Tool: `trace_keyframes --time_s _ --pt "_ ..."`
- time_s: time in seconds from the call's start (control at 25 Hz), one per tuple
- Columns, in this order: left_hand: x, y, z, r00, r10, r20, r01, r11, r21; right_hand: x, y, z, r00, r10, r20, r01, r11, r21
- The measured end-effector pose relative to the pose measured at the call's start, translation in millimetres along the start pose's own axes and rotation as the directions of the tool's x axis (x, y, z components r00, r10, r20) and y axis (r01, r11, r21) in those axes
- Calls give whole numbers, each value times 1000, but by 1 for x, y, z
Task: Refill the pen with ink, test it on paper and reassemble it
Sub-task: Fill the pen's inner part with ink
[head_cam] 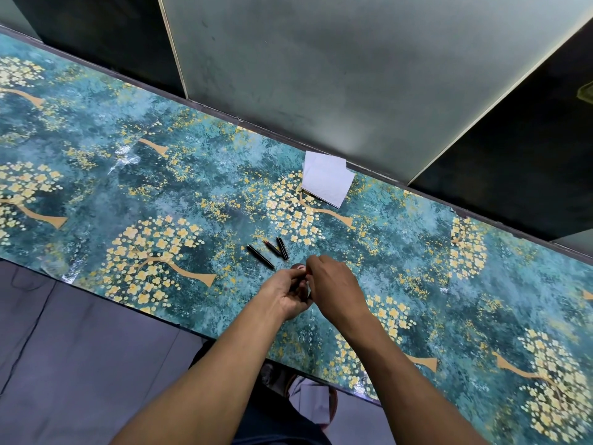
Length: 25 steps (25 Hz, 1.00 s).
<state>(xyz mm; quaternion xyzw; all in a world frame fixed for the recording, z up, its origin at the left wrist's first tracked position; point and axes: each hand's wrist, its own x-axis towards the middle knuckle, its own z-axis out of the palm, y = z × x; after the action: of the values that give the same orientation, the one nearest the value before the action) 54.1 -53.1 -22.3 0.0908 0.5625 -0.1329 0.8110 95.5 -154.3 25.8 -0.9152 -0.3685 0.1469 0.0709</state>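
A small dark obj w/ a pale round top, prob. the ink bottle but mostly hidden, is being gripped by the left hand, fingers curled round it. Its top is being pinched by the right hand. Three pen parts are lying on the table just beyond the hands; folded paper is lying further back, nr the far edge.
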Motion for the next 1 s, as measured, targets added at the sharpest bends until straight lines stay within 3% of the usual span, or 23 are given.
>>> trace_keyframes --time_s 0.28,0.56,0.8,1.0 --pt "-1 0 0 1000 14 21 -13 1000 -24 3 -7 1 998 62 3 -61 990 -128" --pt "-5 -2 1 1000 13 26 -12 1000 -25 3 -9 4 993 120 24 -115 982 -150" --pt "-14 -3 3 1000 4 19 -4 1000 3 0 -2 8 987 153 -44 -154 988 -14" --pt "-16 -5 -3 997 69 34 -73 988 136 -10 3 8 973 218 -73 -206 968 144"
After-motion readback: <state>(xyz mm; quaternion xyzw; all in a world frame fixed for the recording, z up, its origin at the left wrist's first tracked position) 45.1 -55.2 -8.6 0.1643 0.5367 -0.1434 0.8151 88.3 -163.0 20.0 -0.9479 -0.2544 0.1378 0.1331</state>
